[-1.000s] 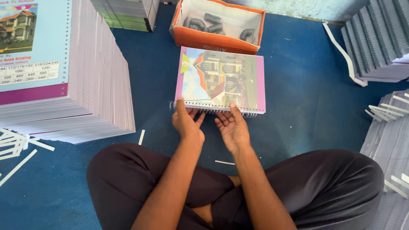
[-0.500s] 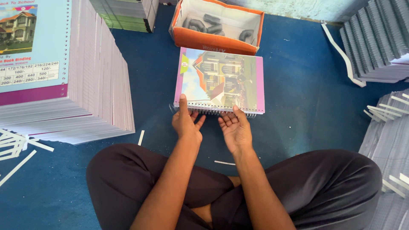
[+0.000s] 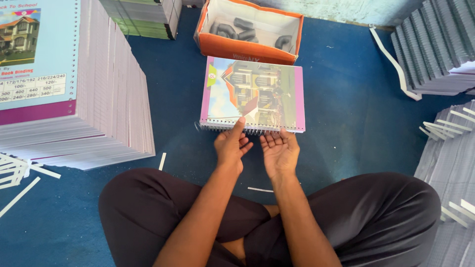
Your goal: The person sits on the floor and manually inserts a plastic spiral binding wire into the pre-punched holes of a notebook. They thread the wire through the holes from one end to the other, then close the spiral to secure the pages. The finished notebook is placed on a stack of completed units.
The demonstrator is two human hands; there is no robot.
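A spiral-bound notebook [image 3: 252,94] with a colourful house picture and pink borders lies flat on the blue floor mat in front of me. Its wire coil [image 3: 247,129] runs along the near edge. My left hand [image 3: 230,147] rests at that edge, its thumb touching the coil, fingers loosely curled. My right hand [image 3: 279,152] is just to the right, palm up and fingers spread, fingertips at the coil. Neither hand grips the notebook. My crossed legs in dark trousers fill the lower view.
A tall stack of printed covers and pages [image 3: 74,84] stands at left. An orange cardboard box [image 3: 247,47] holding dark coil rolls sits behind the notebook. Grey notebook stacks [image 3: 438,47] are at right, more paper [image 3: 450,163] below them. White paper strips [image 3: 20,173] litter the mat.
Both hands have shifted slightly along the notebook's coil edge; the right hand has turned more palm-up and opened. The notebook stays in place.
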